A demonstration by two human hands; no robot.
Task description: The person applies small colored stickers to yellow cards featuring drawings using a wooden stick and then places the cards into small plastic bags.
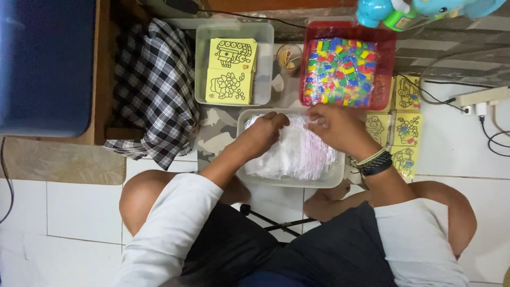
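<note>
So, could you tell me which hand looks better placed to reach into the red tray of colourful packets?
Probably the right hand: it rests at the far edge of the clear bag bin, right beside the red tray. The left hand lies further away, over the clear bags.

A white tiled floor (74, 207) carries a clear plastic tub of white bags (291, 180), a red tray of coloured pieces (386, 64), a clear tub of yellow cards (264, 64) (two showing), a checked cloth (154, 85)
</note>
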